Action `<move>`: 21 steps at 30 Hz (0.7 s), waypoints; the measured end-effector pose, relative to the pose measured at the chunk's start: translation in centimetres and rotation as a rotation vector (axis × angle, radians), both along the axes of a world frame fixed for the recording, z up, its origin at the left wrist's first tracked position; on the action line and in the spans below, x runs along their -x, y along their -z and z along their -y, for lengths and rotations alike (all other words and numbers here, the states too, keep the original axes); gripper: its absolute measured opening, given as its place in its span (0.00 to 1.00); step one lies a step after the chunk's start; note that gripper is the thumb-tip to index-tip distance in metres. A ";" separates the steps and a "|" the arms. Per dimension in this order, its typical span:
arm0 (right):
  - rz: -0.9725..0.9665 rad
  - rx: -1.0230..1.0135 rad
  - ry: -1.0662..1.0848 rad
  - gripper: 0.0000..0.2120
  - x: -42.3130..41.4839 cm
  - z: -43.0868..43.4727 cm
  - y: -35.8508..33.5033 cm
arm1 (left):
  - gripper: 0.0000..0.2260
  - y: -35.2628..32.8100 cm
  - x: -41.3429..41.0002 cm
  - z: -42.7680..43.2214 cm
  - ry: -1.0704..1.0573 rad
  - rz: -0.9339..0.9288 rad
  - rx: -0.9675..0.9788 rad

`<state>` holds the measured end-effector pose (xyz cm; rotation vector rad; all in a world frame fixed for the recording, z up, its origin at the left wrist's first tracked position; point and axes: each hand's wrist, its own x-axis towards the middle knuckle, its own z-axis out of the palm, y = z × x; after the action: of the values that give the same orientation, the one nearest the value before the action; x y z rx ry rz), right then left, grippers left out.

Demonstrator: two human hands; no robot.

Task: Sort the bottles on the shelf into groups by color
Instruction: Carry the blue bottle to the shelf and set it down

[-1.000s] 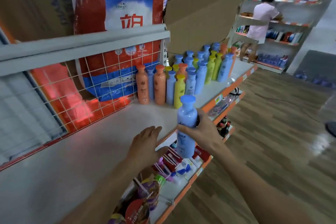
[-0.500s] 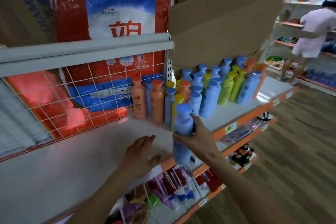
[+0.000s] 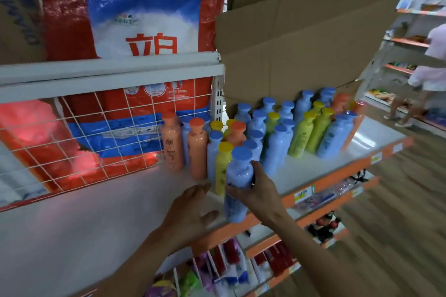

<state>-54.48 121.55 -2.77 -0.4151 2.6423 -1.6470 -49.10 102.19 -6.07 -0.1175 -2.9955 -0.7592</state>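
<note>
Blue bottle (image 3: 237, 171) clasped in our right hand (image 3: 261, 194), left hand (image 3: 190, 210) flat, fingers loose; brushing the adjacent yellow bottle (image 3: 223, 169) could topple it.

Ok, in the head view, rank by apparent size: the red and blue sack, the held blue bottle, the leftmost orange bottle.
1. red and blue sack, by far.
2. blue bottle in the right hand.
3. leftmost orange bottle.
The held bottle is nearer the camera, so the two may really be alike.
</note>
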 end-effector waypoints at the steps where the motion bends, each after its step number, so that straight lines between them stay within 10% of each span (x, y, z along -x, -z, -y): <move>1: -0.006 -0.003 0.020 0.25 0.2 -0.4 0.0 | 0.30 0.0 0.4 -0.4 0.019 -0.027 -0.033; 21: -0.007 -0.097 0.276 0.29 7.9 -6.5 1.5 | 0.23 0.8 7.7 -2.4 -0.202 -0.125 -0.204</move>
<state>-62.33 128.09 -4.27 -0.0549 2.8780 -1.5694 -56.81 104.62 -6.83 0.1387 -2.7393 -0.9853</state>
